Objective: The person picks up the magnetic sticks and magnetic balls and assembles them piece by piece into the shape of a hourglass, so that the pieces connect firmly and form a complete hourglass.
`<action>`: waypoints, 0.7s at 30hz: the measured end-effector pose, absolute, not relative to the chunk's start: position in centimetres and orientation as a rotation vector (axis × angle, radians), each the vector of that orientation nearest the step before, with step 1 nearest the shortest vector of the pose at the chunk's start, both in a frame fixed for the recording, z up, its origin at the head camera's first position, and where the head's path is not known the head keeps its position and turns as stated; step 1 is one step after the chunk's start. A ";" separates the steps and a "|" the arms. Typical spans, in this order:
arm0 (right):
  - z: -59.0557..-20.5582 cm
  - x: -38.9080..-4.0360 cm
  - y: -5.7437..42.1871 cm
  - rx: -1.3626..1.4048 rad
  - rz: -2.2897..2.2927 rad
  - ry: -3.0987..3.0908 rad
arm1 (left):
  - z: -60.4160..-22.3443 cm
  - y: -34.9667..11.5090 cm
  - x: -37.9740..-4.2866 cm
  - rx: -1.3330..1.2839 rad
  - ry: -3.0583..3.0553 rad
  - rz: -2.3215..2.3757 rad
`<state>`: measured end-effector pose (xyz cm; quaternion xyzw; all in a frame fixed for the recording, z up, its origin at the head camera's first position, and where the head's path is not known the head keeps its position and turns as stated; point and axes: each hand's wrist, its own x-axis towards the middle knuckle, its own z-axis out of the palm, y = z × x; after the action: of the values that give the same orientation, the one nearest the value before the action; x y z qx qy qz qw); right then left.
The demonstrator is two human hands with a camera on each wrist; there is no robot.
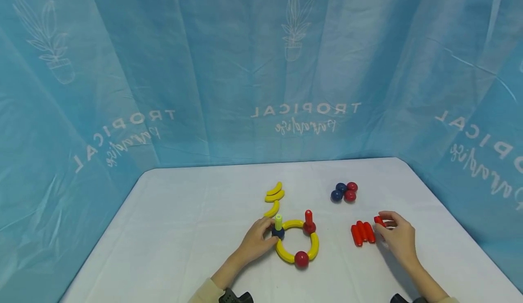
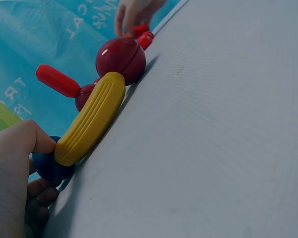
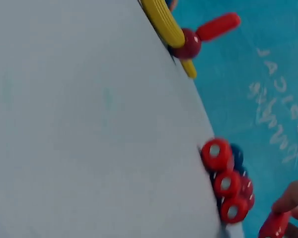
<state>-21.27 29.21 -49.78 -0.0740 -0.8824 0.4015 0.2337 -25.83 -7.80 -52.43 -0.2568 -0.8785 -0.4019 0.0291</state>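
On the white table stands a ring of curved yellow rods (image 1: 293, 223) joined by balls. My left hand (image 1: 256, 241) grips the dark blue ball (image 1: 278, 233) at the ring's left, thumb and fingers on either side. A light green stick (image 1: 278, 222) stands upright on that ball. Another red stick (image 1: 308, 217) rises from the dark red ball (image 1: 309, 227) at the ring's back right. A bare dark red ball (image 1: 301, 259) forms the front joint. At the right, my right hand (image 1: 399, 238) pinches a short red stick (image 1: 379, 221), beside several red sticks (image 3: 227, 183) lying together.
Loose curved yellow rods (image 1: 274, 196) lie behind the ring. Two blue balls (image 1: 337, 196) and two dark red balls (image 1: 350, 196) sit grouped at the back right. A blue printed curtain (image 1: 229, 67) surrounds the white table (image 1: 184, 212) at the back and sides.
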 end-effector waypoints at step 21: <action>-47.8 -19.2 15.0 0.461 1.718 -2.306 | -52.6 -7.7 -26.1 -0.783 -2.734 -1.235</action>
<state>-19.22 14.99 -47.77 0.1571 -0.7867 0.5859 0.1143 -26.10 -7.74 -52.59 -0.2525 -0.8816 -0.3982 0.0206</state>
